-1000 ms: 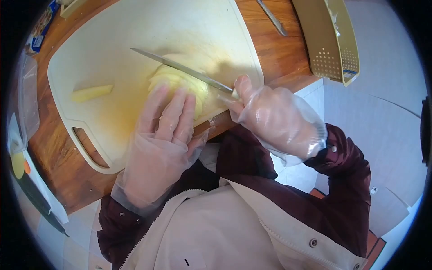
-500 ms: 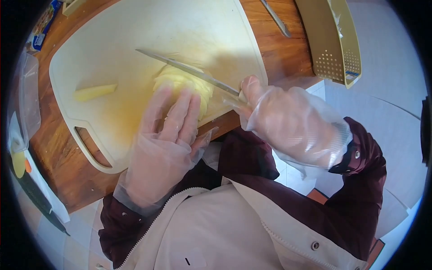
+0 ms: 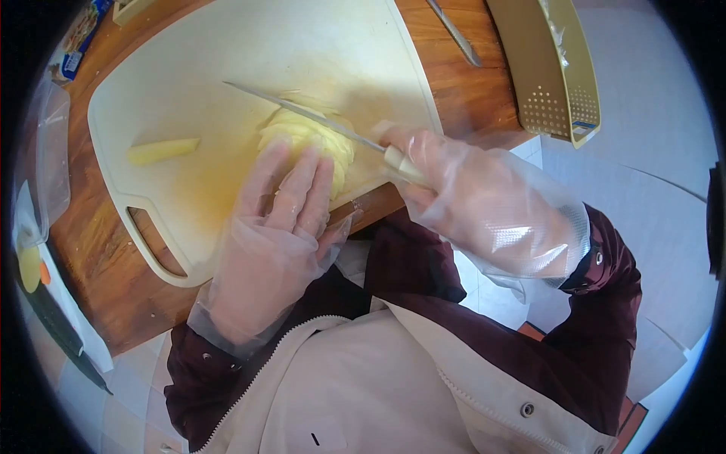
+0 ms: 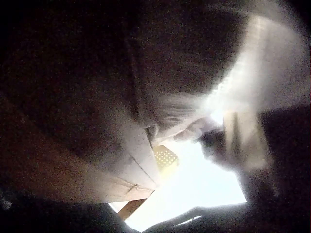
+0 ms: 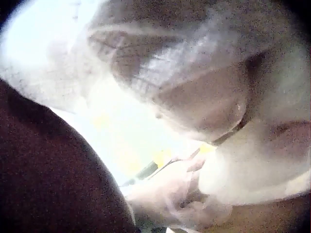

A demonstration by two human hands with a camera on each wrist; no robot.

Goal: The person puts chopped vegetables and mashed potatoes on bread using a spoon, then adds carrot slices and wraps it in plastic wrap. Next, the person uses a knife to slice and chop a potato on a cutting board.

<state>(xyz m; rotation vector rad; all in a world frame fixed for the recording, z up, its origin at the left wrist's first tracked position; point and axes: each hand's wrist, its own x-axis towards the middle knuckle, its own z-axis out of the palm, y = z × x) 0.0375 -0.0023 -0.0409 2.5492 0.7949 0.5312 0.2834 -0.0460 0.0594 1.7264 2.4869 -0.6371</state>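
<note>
In the head view, my right hand (image 3: 495, 200), in a clear plastic glove, grips a knife (image 3: 306, 113) by its pale handle. The blade slants across the far side of a pile of thin, pale yellow potato slices (image 3: 306, 136). On the near side of that pile rests my gloved left hand (image 3: 272, 250), its fingers extended onto the slices. Both lie over a white cutting board (image 3: 227, 45). A lone potato piece (image 3: 163, 150) sits on the board's left part. The left wrist view is mostly dark; the right wrist view is blurred by glove plastic.
A tan perforated holder (image 3: 548, 83) stands at the table's right edge, with a metal utensil (image 3: 454, 34) beside it. Along the left are a clear plastic container (image 3: 54, 151), a cucumber (image 3: 57, 325) and a blue package (image 3: 74, 60).
My right hand first drew back to the right with the knife, then came slightly left again, showing more of the handle. My left hand stays on the potato slices.
</note>
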